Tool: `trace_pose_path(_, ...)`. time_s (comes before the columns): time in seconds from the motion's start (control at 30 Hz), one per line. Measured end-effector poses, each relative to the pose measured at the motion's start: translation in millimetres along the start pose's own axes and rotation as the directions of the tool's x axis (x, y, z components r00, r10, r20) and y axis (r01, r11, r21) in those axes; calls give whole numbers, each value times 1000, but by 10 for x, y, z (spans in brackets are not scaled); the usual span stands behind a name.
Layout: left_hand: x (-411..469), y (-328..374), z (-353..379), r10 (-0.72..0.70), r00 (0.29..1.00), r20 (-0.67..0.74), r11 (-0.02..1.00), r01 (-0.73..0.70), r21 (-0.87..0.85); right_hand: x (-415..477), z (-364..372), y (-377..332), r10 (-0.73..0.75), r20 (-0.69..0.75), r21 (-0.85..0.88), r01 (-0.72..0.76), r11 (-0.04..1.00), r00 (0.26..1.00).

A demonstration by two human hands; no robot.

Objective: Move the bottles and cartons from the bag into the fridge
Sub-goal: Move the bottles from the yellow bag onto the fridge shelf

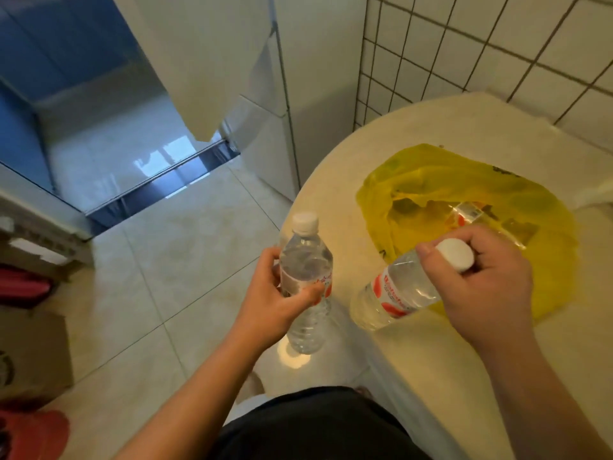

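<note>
Fingers (270, 260) of the left hand (275, 300) wrap an upright bottle (306, 260); the right hand (487, 283) grips a tilted bottle (391, 293) by its neck, apparently just above the yellow bag (431, 180).

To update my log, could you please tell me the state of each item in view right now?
Upright bottle: capped, gripped around its middle by the left hand.
Tilted bottle: capped, held near its neck by the right hand.
Yellow bag: slumped on the table, a labelled item inside.
Fridge door: apparently swung open.
</note>
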State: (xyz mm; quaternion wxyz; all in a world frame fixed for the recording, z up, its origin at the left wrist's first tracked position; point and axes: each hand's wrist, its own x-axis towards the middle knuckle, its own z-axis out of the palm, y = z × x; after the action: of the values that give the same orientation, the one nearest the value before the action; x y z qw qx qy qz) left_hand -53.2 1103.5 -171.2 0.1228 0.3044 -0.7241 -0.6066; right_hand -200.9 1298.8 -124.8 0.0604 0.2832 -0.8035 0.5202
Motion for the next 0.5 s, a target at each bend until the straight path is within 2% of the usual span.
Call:
trace_pose_path(0.23,-93,-287,-1051,49,993,-109,998,-54,-42,-68,1001,-646,-67,156,66,58,996,985)
trace_pose_path(0.5,-402,-810,-2808,11,956,-294,999,-26,-47,-240,2659,-1701,-160,328,156,114,981,931)
